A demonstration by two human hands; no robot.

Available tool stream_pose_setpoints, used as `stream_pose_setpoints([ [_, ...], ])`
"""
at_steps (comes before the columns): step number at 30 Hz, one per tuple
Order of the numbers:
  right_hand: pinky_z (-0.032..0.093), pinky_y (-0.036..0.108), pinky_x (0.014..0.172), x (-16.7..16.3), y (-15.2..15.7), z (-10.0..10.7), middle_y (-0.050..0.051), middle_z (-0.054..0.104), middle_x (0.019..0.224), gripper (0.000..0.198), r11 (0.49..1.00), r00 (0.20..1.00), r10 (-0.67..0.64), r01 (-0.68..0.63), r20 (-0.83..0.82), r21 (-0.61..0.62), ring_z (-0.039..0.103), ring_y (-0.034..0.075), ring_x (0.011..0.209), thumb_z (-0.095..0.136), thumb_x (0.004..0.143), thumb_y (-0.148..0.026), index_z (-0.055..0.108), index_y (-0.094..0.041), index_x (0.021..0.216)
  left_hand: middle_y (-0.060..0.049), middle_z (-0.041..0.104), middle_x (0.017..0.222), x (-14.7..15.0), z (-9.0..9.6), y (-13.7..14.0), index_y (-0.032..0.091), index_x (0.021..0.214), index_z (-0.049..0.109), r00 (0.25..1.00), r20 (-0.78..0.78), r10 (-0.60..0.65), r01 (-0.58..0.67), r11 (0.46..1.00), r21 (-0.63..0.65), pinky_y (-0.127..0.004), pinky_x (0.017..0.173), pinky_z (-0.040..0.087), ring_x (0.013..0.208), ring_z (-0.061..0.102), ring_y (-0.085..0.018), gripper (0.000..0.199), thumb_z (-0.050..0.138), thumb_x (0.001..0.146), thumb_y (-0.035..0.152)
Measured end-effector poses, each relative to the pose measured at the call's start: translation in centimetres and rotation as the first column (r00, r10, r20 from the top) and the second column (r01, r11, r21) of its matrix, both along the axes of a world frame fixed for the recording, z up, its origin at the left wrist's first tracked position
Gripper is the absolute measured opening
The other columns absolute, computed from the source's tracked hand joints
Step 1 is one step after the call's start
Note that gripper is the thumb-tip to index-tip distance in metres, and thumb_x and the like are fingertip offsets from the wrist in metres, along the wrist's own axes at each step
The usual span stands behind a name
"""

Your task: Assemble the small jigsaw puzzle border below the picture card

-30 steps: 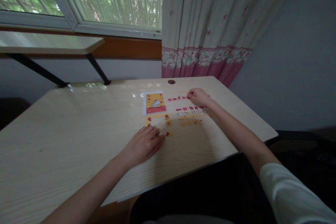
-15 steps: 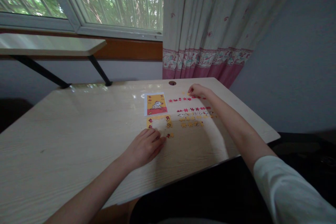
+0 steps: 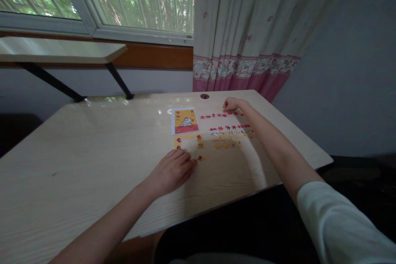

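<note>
Across our pale wooden desk (image 3: 93, 148), at about seven o'clock of the puzzle, our left hand (image 3: 171, 171) lies flat, fingers together, holding nothing, its fingertips just beside the partly joined yellow frame (image 3: 188, 141). At twelve o'clock of that frame lies the picture card (image 3: 185, 121). To its three o'clock run rows of loose red pieces (image 3: 216, 115) and yellow pieces (image 3: 228, 144). At one o'clock of those rows, our right hand (image 3: 232, 104) curls down, fingertips pinched on the far red row; whether a piece is held we cannot tell.
</note>
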State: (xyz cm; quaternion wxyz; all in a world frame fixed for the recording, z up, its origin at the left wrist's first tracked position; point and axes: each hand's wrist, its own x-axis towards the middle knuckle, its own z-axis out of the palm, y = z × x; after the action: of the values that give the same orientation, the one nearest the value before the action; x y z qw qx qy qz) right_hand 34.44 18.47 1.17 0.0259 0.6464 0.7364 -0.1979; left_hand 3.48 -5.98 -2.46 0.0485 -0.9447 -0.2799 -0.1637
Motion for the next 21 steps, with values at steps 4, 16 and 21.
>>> stream_pose_setpoints([
  [4,0.036,0.019,0.045,0.1,-0.2,0.0,-0.003,0.052,0.048,0.012,0.998,0.996,-0.021,0.015,-0.084,-0.064,0.044,0.006,0.043,0.073,0.069,-0.019,0.066,-0.011,0.075,-0.007,0.059,0.08,-0.1,-0.1,0.0,0.016,0.1,0.063,1.0,-0.008,0.003,-0.003,1.0,-0.012,-0.034,0.068,0.042,0.078,0.051,-0.02,0.02,0.046,0.092,0.02],
  [16,0.032,0.019,0.043,0.2,-0.6,-0.4,-0.007,0.047,0.045,0.026,0.995,0.973,-0.067,0.047,-0.221,-0.092,0.038,0.004,0.039,0.077,0.065,-0.017,0.063,-0.011,0.085,-0.007,0.059,0.08,0.0,0.2,0.0,0.016,0.098,0.064,1.0,0.013,-0.008,0.008,1.0,-0.009,-0.033,0.067,0.041,0.077,0.05,-0.02,0.02,0.045,0.092,0.02],
  [21,0.031,0.02,0.043,0.0,-1.4,0.2,-0.005,0.048,0.045,0.012,0.998,0.97,-0.029,0.014,-0.243,-0.062,0.039,0.005,0.04,0.07,0.069,-0.012,0.065,-0.01,0.08,-0.007,0.059,0.08,0.1,0.2,0.0,0.016,0.099,0.064,1.0,0.005,-0.001,0.001,1.0,-0.024,-0.034,0.068,0.041,0.078,0.051,-0.021,0.021,0.044,0.092,0.021],
])
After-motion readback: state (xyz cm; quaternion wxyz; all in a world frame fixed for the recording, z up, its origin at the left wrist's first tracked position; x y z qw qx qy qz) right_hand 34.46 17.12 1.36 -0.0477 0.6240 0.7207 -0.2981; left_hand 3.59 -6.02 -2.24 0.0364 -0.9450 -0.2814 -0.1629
